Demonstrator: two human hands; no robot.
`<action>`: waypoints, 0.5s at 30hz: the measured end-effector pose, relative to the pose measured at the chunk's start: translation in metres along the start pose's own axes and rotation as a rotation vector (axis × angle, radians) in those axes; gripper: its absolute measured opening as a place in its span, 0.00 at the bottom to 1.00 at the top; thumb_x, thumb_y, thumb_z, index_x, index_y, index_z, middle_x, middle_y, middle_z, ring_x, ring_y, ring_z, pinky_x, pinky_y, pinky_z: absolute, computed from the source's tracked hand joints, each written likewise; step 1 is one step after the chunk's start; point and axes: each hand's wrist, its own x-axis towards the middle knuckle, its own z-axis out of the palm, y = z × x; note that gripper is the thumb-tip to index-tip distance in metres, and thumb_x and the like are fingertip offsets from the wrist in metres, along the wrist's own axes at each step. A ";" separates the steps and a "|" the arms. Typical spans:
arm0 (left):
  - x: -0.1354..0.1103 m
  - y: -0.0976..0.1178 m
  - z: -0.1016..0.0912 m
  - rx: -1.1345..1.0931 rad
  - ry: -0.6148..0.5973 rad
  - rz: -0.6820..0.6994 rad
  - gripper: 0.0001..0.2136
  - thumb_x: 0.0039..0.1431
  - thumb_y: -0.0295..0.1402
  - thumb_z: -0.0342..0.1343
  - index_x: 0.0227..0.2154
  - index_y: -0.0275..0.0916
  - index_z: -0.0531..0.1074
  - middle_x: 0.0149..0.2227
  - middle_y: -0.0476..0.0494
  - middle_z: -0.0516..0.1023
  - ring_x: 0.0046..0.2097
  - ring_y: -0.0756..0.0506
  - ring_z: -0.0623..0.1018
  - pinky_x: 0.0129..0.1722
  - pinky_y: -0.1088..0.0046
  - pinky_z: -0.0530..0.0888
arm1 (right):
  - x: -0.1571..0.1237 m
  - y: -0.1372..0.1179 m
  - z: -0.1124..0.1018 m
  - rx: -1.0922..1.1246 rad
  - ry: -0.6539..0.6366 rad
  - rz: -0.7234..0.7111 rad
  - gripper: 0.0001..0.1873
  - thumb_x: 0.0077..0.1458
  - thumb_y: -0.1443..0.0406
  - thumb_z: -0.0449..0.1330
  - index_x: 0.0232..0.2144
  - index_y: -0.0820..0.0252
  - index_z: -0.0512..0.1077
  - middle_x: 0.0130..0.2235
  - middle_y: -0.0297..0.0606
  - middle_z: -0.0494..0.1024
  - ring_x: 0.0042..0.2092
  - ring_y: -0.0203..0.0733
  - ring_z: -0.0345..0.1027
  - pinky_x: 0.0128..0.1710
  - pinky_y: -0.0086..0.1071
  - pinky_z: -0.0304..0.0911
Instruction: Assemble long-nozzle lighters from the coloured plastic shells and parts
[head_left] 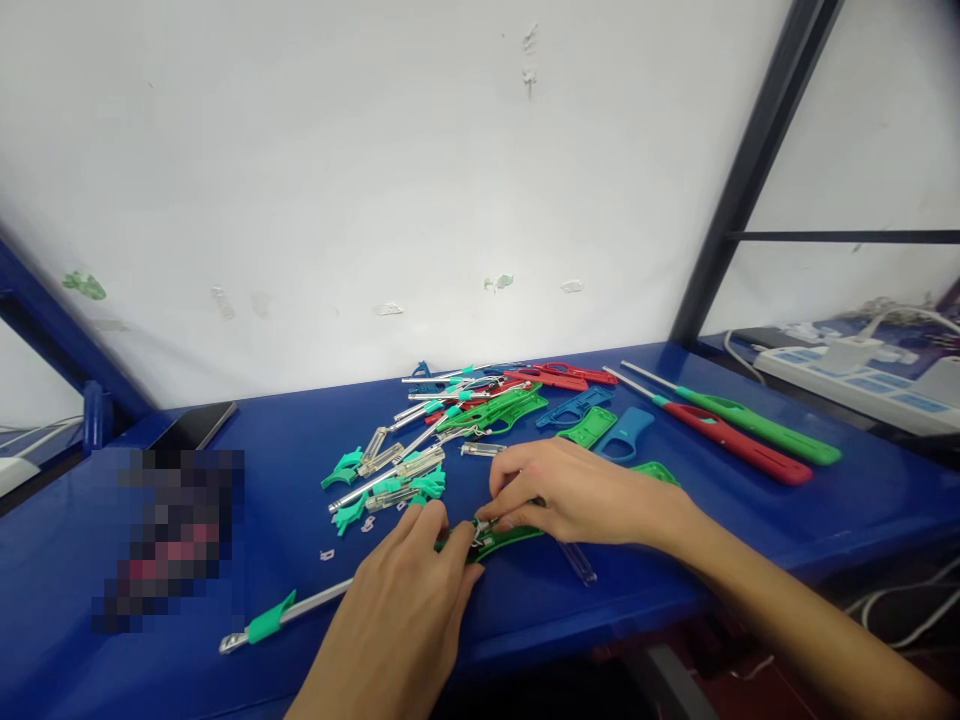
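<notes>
Both my hands meet over a green plastic lighter shell (504,541) lying on the blue table (285,450). My left hand (405,610) grips the shell's left end with fingers curled. My right hand (570,492) pinches a small metal part (480,527) at the shell's top edge. From under my left hand a metal tube with a teal collar (285,614) sticks out to the left. A clear plastic tube (579,563) lies just below my right hand.
A heap of metal tubes, teal clips and red, green and blue shells (480,410) lies behind my hands. Two finished long lighters, red (731,440) and green (757,425), rest at the right. A phone (196,425) lies back left; a power strip (855,380) far right.
</notes>
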 end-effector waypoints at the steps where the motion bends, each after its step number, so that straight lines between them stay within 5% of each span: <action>1: 0.000 0.000 0.000 -0.003 -0.005 0.000 0.14 0.73 0.25 0.51 0.54 0.44 0.78 0.49 0.40 0.76 0.52 0.37 0.79 0.53 0.50 0.79 | 0.000 0.000 0.000 0.001 -0.001 0.002 0.09 0.68 0.65 0.66 0.47 0.53 0.85 0.40 0.33 0.80 0.39 0.37 0.74 0.37 0.29 0.62; 15: 0.002 -0.002 0.001 -0.018 -0.001 -0.027 0.12 0.73 0.27 0.53 0.51 0.42 0.78 0.50 0.39 0.76 0.53 0.36 0.78 0.52 0.50 0.79 | 0.002 -0.001 0.000 -0.055 -0.022 -0.028 0.10 0.69 0.67 0.64 0.47 0.55 0.84 0.41 0.34 0.80 0.41 0.38 0.75 0.39 0.30 0.63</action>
